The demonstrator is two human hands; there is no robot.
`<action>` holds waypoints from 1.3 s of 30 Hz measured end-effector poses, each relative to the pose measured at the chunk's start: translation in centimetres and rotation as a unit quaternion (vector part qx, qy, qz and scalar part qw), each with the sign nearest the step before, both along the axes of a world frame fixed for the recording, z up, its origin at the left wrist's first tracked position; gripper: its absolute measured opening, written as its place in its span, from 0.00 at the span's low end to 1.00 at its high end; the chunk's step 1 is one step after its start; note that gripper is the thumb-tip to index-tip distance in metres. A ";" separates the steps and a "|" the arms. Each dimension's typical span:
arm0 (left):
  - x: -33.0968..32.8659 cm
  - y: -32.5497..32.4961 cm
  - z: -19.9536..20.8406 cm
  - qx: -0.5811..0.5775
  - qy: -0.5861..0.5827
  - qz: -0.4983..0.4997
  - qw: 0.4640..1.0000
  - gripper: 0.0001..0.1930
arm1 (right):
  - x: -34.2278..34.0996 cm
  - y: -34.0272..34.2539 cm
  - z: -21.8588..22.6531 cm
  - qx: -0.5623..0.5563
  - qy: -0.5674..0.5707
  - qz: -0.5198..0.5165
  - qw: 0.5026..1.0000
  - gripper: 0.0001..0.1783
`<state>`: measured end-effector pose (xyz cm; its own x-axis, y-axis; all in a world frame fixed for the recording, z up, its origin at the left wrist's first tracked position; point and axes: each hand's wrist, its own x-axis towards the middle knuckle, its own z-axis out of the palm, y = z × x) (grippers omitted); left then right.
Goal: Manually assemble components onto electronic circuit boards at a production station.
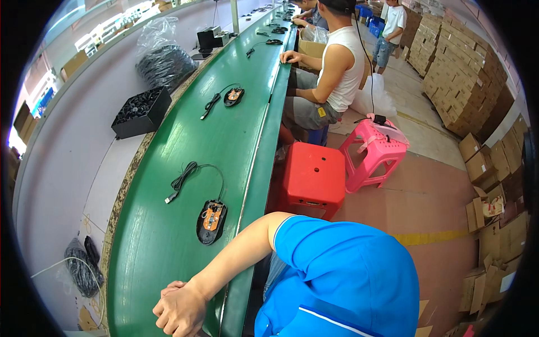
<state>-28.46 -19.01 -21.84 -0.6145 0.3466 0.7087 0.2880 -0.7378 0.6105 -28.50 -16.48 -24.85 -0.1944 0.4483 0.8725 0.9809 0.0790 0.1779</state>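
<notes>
My right hand [182,310] reaches over the green belt at the lower edge, its bare arm coming out of a blue sleeve. Its fingers are curled closed, and whatever they hold is hidden beneath the hand. My left hand does not show. Nearest to my right hand lies an opened black computer mouse [212,222], its orange circuit board exposed. The mouse's black cable [184,178] is bundled beside it on the belt. Farther along, a second opened mouse [233,96] lies with its own bundled cable.
The green conveyor belt [151,224] runs away from me, carrying several more mice. Left of it stand a black bin [142,112] of dark parts and bagged black items [165,64]. Right are a red stool [314,174], a pink stool [377,147], a seated co-worker [342,62] and stacked cartons [469,73].
</notes>
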 end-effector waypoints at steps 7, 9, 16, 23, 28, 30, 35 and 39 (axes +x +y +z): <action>-1.4 3.0 -2.0 -0.156 -0.003 -0.253 0.955 0.15 | 2.2 -0.8 0.4 0.052 0.057 -0.024 0.997 0.16; -2.0 3.9 -2.2 -0.204 -0.006 -0.331 0.921 0.15 | 2.6 -1.2 1.3 0.077 0.078 -0.023 0.994 0.15; -3.8 5.4 -3.8 -0.358 -0.009 -0.582 0.730 0.15 | 1.3 -0.4 2.8 0.196 0.037 -0.076 0.977 0.13; -5.0 6.8 -4.5 -0.473 -0.010 -0.757 0.450 0.16 | -0.5 -2.0 6.9 0.279 0.183 0.010 0.943 0.13; -6.2 8.1 -4.6 -0.463 -0.018 -0.838 0.287 0.14 | 2.0 -1.7 7.5 0.261 0.074 -0.055 0.961 0.13; -6.3 8.5 -4.8 -0.375 -0.031 -0.898 0.228 0.15 | 2.2 -2.1 8.7 0.275 0.076 -0.083 0.955 0.13; -3.3 13.3 -10.4 -0.378 -0.079 -0.907 0.168 0.17 | 1.1 -1.4 8.1 0.266 0.055 -0.083 0.959 0.13; -3.9 13.6 -10.8 -0.398 -0.097 -0.900 0.148 0.16 | 0.9 -1.0 7.8 0.266 0.059 -0.063 0.960 0.13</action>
<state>-32.36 -5.46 -32.66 0.9995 -0.0017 0.0320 -0.0171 0.8160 0.5778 -27.57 -17.51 -17.01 -0.0527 -0.0533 0.9972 0.9926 -0.1122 0.0465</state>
